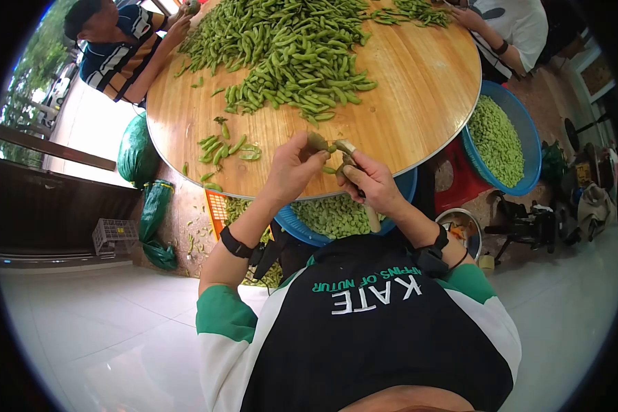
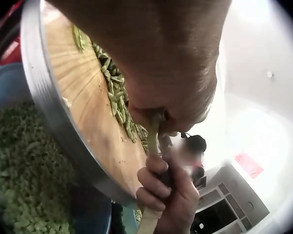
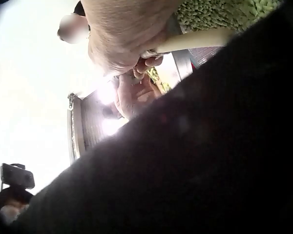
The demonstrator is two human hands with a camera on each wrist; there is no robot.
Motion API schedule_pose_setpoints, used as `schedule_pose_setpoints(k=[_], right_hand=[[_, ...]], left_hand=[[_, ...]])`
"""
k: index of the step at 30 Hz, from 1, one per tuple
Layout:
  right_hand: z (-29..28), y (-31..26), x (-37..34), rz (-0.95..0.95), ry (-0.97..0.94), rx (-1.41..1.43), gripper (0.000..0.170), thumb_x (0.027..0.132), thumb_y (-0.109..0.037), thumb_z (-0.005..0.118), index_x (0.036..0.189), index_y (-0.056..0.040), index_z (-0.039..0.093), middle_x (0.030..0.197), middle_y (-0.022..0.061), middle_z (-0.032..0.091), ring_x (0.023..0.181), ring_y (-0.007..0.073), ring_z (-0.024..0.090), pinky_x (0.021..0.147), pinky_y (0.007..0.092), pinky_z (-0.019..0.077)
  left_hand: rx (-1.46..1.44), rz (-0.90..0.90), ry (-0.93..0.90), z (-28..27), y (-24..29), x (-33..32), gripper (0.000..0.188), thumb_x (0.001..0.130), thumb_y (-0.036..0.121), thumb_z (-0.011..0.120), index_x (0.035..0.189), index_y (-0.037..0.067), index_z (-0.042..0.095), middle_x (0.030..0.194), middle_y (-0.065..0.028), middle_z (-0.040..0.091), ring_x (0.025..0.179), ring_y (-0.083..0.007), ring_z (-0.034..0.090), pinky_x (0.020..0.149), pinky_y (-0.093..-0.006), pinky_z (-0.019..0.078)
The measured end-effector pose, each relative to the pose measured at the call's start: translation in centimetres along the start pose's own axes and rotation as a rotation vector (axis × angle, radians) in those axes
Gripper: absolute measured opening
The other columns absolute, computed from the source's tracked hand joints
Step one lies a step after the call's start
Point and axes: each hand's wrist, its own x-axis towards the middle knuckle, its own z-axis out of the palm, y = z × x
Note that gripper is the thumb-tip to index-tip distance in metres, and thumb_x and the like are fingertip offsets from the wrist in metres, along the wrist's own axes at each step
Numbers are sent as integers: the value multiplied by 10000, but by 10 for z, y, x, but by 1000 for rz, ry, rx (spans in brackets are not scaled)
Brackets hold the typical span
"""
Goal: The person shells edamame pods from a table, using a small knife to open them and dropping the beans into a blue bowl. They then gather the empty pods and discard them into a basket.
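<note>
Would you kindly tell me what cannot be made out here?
Pod pile: far side, cut off by the head view's top edge.
Nearer blue basin: far part, hidden beneath the tabletop in the head view.
Pale handle: gripped part, covered by the right hand in the head view.
Left hand: partly hidden by a dark shape, right wrist view.

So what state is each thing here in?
Left fingers: curled, pinching a small green piece
Right fingers: curled round a pale-handled tool
Pale-handled tool: held, working end unclear
Round table: laden with pods, partly bare
Green pods: heaped, a few scattered
Near blue tub: holding shelled beans, partly under the table
Right blue tub: uncovered, holding shelled beans
Upper green sack: bulging
Lower green sack: creased
</note>
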Motion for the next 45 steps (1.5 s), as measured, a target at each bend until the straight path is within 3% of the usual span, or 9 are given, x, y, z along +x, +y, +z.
schedule_pose_setpoints(k=[8,19,24,27,29,31,35,40,45], right_hand=[[-8,-2,-2,14,-28,43,225,980,-166,464,1148,-26,515,775,3,555,510,39,440,432,186,340],[-7,2,-6,16,28,70,408,958,-86,481,1361,-50,432,768,0,549,523,39,414,454,185,348],[4,-1,-7,-38,141,115,312,946,-73,500,1254,-43,540,744,-10,564,511,24,429,436,166,325],[-5,-2,-8,0,77,198,341,933,-58,513,1273,-36,528,748,-4,569,526,40,452,449,181,350],[-10,1,-7,42,15,256,359,921,-48,526,1280,-28,524,746,4,570,542,59,479,461,203,382],[-13,10,-5,-509,63,-548,370,894,-31,551,1262,-2,531,740,29,577,599,112,538,517,270,452],[-18,11,-8,-673,94,-957,383,871,-18,568,1251,17,532,736,50,583,662,157,577,589,326,493],[-17,-2,-13,32,203,88,361,934,-76,525,1292,-35,516,752,24,593,530,65,484,453,215,396],[-15,-7,-19,141,189,312,362,946,-99,522,1307,-83,503,768,26,573,511,48,428,425,174,336]], left_hand=[[-224,-187,-110,7,-4,0,83,883,49,588,945,-3,571,818,-14,605,739,-58,546,607,-210,447],[-172,-141,38,32,0,-10,109,900,67,573,965,-20,585,790,-30,611,708,-80,562,600,-224,456],[-84,-53,115,38,-7,-11,122,905,82,567,967,-21,584,787,-28,609,697,-76,550,581,-231,443],[-483,-153,0,31,-11,-3,110,909,93,550,946,-6,581,750,-23,581,652,-84,512,542,-240,412],[-920,-469,-208,23,-2,0,96,910,100,543,929,12,578,728,-18,547,612,-91,472,526,-240,385],[-977,-560,-263,16,-6,4,89,910,95,540,930,16,576,726,-20,539,603,-97,469,529,-235,383],[-872,-623,-250,20,-15,2,95,916,96,531,953,16,568,745,-31,545,609,-112,496,541,-220,391],[-795,-435,-57,29,8,-3,138,918,104,535,1017,13,565,805,-65,594,668,-131,550,581,-231,423],[-945,-398,-79,28,5,-8,217,890,29,553,1105,1,546,860,-79,628,728,-137,593,602,-223,441]])
